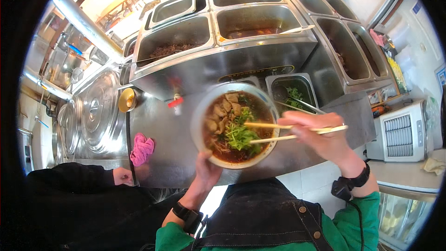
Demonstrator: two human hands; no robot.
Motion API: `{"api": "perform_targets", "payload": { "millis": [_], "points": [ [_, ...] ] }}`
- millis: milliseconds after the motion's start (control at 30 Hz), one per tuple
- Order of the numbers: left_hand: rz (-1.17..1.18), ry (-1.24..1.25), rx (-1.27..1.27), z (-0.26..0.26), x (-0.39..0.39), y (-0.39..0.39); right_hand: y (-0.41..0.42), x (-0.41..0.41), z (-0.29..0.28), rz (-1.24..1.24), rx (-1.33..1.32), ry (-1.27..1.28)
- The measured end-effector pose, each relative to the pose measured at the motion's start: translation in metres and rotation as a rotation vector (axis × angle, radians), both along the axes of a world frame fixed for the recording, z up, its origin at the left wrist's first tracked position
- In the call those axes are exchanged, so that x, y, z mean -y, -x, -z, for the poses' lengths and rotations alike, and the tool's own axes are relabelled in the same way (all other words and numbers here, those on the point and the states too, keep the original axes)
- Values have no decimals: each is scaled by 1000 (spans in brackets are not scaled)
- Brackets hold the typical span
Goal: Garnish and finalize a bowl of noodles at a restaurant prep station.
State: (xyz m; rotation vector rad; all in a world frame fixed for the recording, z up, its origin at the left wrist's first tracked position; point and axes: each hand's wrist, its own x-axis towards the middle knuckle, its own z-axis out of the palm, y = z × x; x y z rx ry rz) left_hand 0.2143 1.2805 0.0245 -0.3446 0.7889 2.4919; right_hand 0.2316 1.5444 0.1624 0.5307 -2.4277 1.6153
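My left hand [208,171] grips the near rim of a large white bowl [199,136]. Dark reddish broth [260,103] fills it, with pieces of meat [223,111] at the upper left and chopped green herbs [240,134] in the middle. In my right hand [322,134] is a pair of light wooden chopsticks [285,137]. Their tips reach over the bowl's right rim and touch or hover at the herbs; I cannot tell which. Just beyond the right rim sits a steel pan [313,90] of green herbs with a ladle [306,105] in it.
Steel food pans [258,21] stand along the back, several holding food. At left are large round lids [99,111], a yellow bowl [128,100] and a pink cloth [141,149]. A red-handled valve [175,103] juts over the counter. Another person's hand [122,176] rests at the counter's front edge.
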Motion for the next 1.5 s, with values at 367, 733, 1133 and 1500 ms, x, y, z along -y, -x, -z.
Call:
{"api": "perform_targets", "payload": {
  "millis": [367,733,1133,1500],
  "points": [
    [107,210,-200,-16,12,6,12,-56,112,241,-169,-606],
    [171,83,-255,-1,21,12,-31,-84,95,433,-110,-986],
    [73,247,-263,-14,24,19,-5,-77,94,262,-112,-959],
    [12,186,-95,-41,12,33,34,-52,103,-173,-104,-801]
  ]
}}
